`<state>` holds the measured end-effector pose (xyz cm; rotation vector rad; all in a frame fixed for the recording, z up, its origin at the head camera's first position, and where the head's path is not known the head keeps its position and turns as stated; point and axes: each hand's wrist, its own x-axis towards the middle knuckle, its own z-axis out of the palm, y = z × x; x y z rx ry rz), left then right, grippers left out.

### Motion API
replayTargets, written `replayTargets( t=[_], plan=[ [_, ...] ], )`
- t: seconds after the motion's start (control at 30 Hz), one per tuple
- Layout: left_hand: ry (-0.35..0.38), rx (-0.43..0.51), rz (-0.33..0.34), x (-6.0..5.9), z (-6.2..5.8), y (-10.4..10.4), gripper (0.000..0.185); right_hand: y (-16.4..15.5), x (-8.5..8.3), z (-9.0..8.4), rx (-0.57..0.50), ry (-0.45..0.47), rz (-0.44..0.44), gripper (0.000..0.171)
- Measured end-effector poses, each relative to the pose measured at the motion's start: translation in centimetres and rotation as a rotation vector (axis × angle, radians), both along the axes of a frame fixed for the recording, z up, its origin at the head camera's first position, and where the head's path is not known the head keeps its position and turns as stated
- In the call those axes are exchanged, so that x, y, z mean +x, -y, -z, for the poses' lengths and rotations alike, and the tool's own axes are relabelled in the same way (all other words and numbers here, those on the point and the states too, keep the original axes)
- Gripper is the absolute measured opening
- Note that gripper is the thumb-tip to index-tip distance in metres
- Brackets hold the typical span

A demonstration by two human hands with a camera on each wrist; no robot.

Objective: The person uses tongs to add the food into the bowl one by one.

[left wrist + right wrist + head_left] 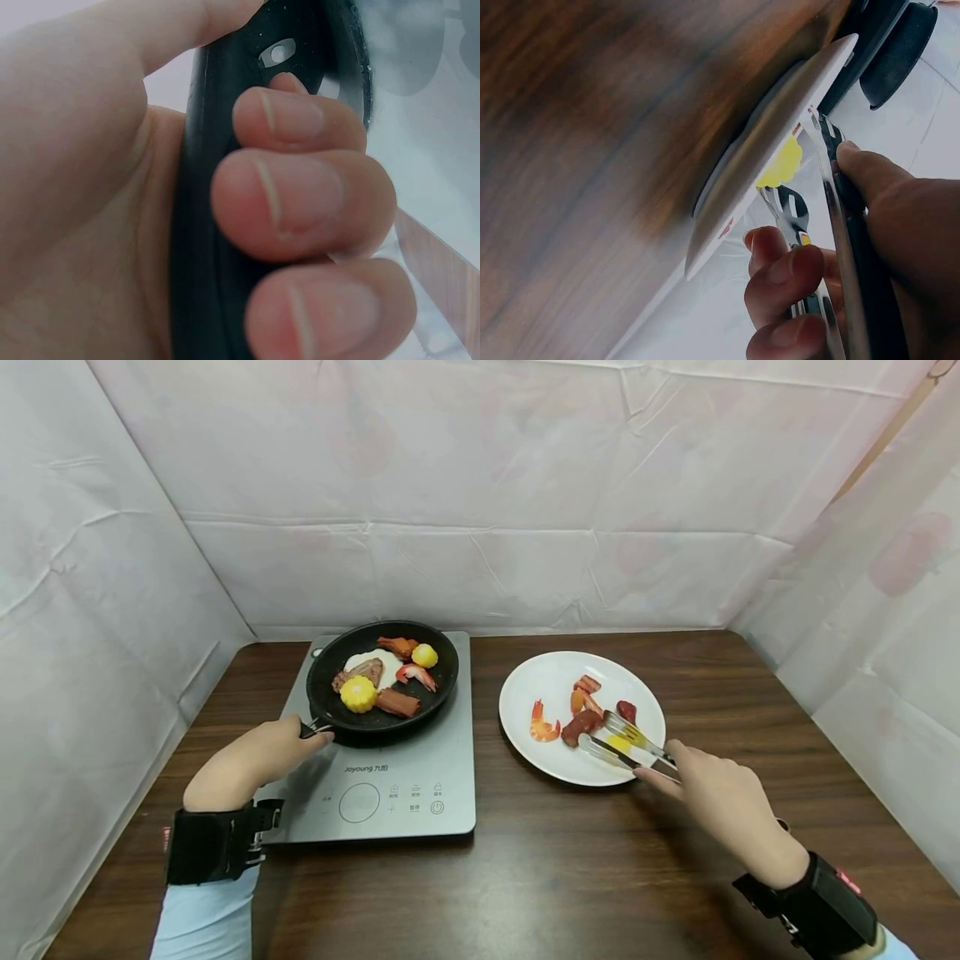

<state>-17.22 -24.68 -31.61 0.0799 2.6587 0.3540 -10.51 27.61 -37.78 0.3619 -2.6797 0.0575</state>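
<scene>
- Tongs (645,744): arms apart over the white plate (532,685), a yellow piece (619,743) showing between them.
- My right hand (723,789) grips them.
- My left hand (262,756) curls round the handle (196,240) of the black pan (367,721).
- Pan sits on the cooktop (442,764).

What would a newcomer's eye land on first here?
Probably the black frying pan with bright food pieces on the silver cooktop, its handle in the left hand. To the right, the right hand holds metal tongs over a white plate bearing shrimp.
</scene>
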Motion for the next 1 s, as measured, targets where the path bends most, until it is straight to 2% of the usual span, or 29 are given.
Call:
replayTargets(
  t=[0.1, 0.17, 0.33, 0.47, 0.8, 1.0],
  plan=[
    [0.000, -0.002, 0.000, 0.01, 0.04, 0.01, 0.076, -0.20, 0.13, 0.36, 0.002, -0.065, -0.029, 0.063],
    [0.002, 0.000, -0.001, 0.02, 0.02, 0.01, 0.077, -0.30, 0.23, 0.48, 0.008, -0.083, -0.038, 0.062],
    [0.009, 0.005, -0.004, 0.10, 0.01, 0.01, 0.077, -0.44, 0.54, 0.53, 0.004, -0.006, 0.004, 0.045],
    [0.010, 0.007, -0.005, 0.14, 0.08, 0.03, 0.077, -0.52, 0.64, 0.58, 0.000, 0.058, 0.030, 0.041],
    [-0.001, 0.002, 0.002, 0.15, 0.09, 0.04, 0.079, -0.77, 0.62, 0.56, 0.009, 0.084, 0.013, 0.033],
    [0.002, -0.007, -0.003, 0.04, -0.04, -0.02, 0.078, -0.69, 0.70, 0.59, 0.007, 0.049, 0.009, 0.034]
  ],
)
